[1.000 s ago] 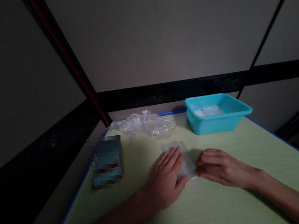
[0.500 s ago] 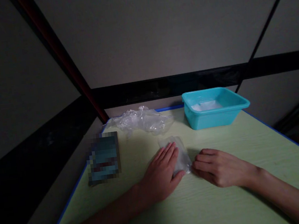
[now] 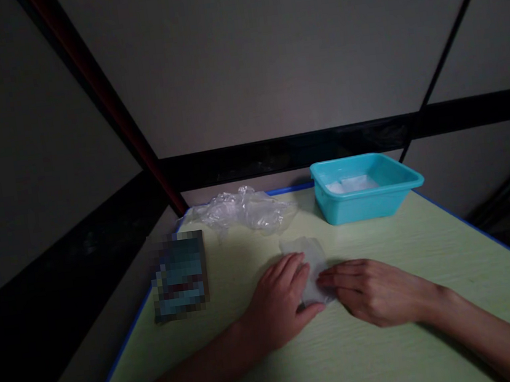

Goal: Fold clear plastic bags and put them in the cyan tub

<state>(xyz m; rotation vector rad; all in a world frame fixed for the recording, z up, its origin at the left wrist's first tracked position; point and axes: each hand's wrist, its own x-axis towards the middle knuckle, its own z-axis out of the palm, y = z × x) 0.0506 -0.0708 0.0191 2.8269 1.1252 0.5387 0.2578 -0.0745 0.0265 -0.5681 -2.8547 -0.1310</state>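
Note:
A small, flat, translucent plastic bag (image 3: 311, 263) lies on the table between my two hands. My left hand (image 3: 277, 300) rests over its left side, fingers laid out and slightly bent, thumb apart along the near edge. At the bag's right side is my right hand (image 3: 369, 291), its fingers pressed together with the tips on the plastic. The fingertips hide part of the bag's right edge.
Crumpled clear plastic film (image 3: 243, 211) lies at the back of the pale green table (image 3: 268, 375). A turquoise basin (image 3: 363, 205) holding white sheets (image 3: 351, 184) stands back right. At left is a blurred dark rectangular object (image 3: 181, 274). Walls rise behind.
My right hand has shifted left, its fingertips now over the bag's right side. The left hand has drawn slightly back toward me, uncovering more of the bag. The view has tilted a little.

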